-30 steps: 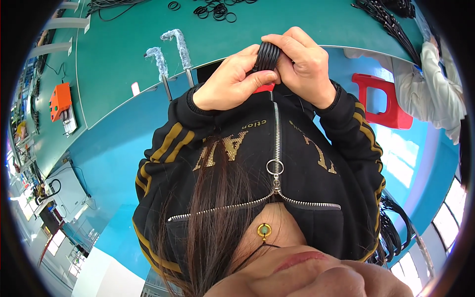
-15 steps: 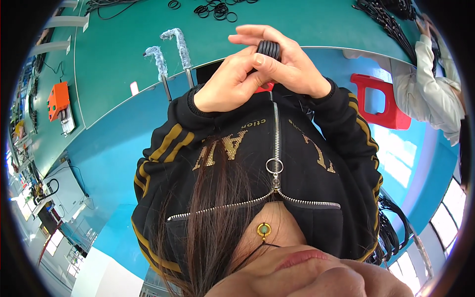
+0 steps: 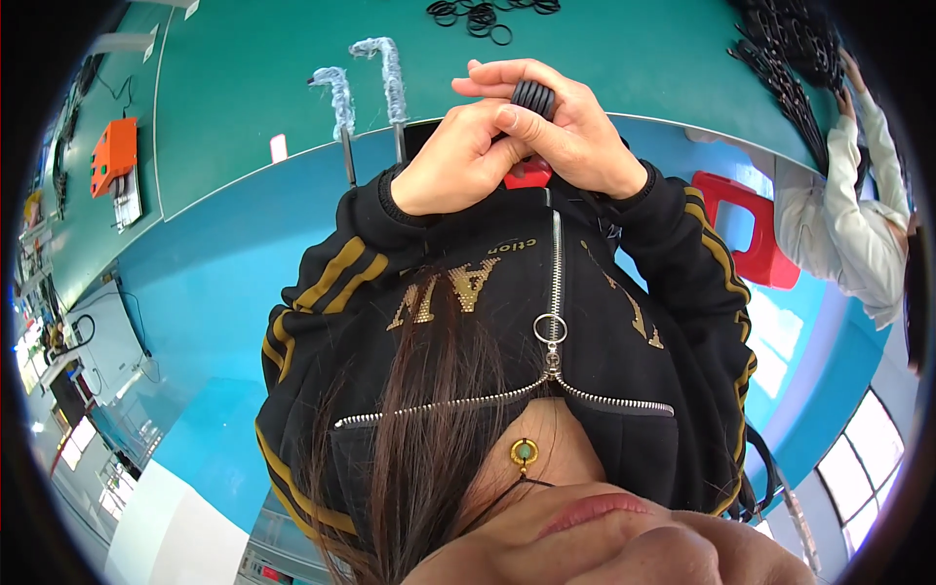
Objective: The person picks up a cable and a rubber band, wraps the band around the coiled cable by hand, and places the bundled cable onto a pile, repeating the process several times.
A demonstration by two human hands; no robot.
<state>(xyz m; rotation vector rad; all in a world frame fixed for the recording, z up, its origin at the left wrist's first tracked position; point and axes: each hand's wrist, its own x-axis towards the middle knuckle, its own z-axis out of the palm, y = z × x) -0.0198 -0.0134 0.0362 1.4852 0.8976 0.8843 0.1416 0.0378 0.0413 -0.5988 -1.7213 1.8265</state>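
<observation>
A stack of close-set black loops [image 3: 533,98] is held in front of my chest, near the table edge. I cannot make out whether it is separate rings or one coiled cord. My right hand [image 3: 577,136] wraps it from the right, its thumb pressed across the lower side and its other fingers reaching left beyond it. My left hand [image 3: 450,164] is closed against the left side of the stack, touching my right hand. Its fingertips are mostly hidden behind the loops and my right thumb.
Loose black rings [image 3: 478,18] lie on the green table [image 3: 253,68]. Two fuzzy blue-wrapped hooked bars [image 3: 392,83] rise at its edge. An orange device [image 3: 114,156] stands left. At right are a red stool [image 3: 710,190], black cable bundles [image 3: 780,88] and a person in pale sleeves [image 3: 863,224].
The view has shifted, so the table rings and hooked bars appear farther right. Both my hands keep nearly the same grip on the black loops. The co-worker's arms have moved slightly.
</observation>
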